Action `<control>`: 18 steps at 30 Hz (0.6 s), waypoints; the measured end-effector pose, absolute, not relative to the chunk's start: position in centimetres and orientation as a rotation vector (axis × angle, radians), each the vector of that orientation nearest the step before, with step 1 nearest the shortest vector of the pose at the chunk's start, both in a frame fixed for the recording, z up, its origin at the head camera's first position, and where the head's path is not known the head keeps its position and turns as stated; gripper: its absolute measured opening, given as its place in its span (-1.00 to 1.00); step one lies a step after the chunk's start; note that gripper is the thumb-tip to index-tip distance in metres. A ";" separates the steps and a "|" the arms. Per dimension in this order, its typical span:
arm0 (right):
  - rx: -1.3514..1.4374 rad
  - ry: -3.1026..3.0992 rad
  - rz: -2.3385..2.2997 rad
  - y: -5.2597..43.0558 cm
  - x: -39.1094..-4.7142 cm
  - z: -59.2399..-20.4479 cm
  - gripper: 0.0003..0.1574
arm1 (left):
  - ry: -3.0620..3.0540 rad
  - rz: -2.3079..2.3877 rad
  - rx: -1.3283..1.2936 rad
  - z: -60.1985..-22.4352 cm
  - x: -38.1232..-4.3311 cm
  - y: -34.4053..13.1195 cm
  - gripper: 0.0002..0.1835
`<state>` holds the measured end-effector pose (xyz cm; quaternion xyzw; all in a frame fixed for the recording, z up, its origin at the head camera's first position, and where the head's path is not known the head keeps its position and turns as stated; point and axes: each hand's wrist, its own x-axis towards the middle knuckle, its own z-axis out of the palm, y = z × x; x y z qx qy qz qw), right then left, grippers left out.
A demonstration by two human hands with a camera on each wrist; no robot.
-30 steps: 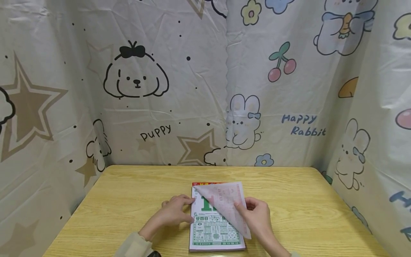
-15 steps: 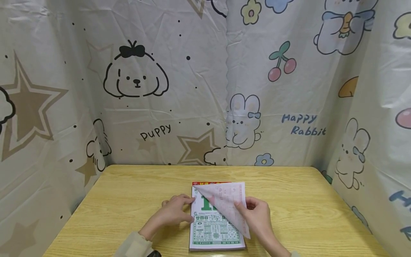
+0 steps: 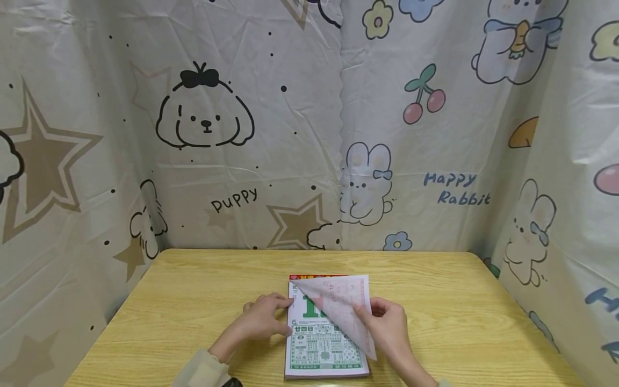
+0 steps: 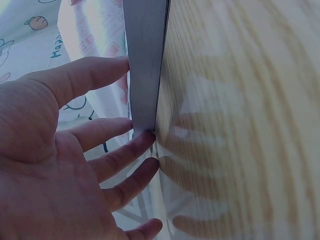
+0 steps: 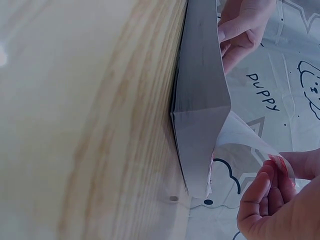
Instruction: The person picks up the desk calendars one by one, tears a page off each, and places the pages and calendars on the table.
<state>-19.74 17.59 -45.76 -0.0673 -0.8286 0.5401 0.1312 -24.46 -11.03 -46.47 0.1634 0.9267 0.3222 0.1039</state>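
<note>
A thick tear-off calendar [image 3: 324, 346] with green print and a red top strip lies flat on the wooden table. Its top page [image 3: 345, 301], thin with red print, is folded diagonally up from the lower left side toward the upper right. My right hand [image 3: 387, 325] pinches that page's edge between thumb and curled fingers, as the right wrist view also shows with the page [image 5: 250, 137] lifted off the block. At the calendar's left edge, my left hand [image 3: 263, 317] rests with spread fingers. In the left wrist view its thumb and fingertips touch the pad's side [image 4: 145, 65].
The wooden table [image 3: 208, 274] extends around the calendar on both sides and behind it. A pale curtain [image 3: 242, 161] printed with puppies, rabbits and stars hangs along the table's back and sides.
The lifted page has shifted very slightly to the right at its upper corner since a second ago. Both hands stay in nearly the same place.
</note>
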 end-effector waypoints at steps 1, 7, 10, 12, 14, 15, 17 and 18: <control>-0.198 -2.405 1.570 17.6 -19.7 -45.8 -0.78 | 2.733 0.950 0.481 -46.5 -24.5 -11.0 -0.23; -0.212 -2.412 1.568 17.6 -19.7 -45.7 -0.77 | 2.736 0.954 0.476 -46.5 -24.4 -11.0 -0.23; -0.209 -2.405 1.575 17.6 -19.8 -45.8 -0.77 | 2.738 0.956 0.479 -46.5 -24.4 -11.0 -0.23; -0.208 -2.400 1.583 17.6 -19.8 -45.8 -0.77 | 2.739 0.955 0.482 -46.5 -24.5 -11.0 -0.23; -0.208 -2.398 1.585 17.6 -19.8 -45.7 -0.77 | 2.738 0.955 0.484 -46.5 -24.5 -11.0 -0.23; -0.210 -2.399 1.585 17.6 -19.8 -45.7 -0.77 | 2.738 0.955 0.485 -46.5 -24.5 -11.0 -0.23; -0.215 -2.403 1.579 17.6 -19.8 -45.7 -0.77 | 2.736 0.955 0.482 -46.5 -24.5 -11.0 -0.23; -0.219 -2.406 1.575 17.6 -19.7 -45.7 -0.76 | 2.735 0.955 0.481 -46.5 -24.5 -11.0 -0.23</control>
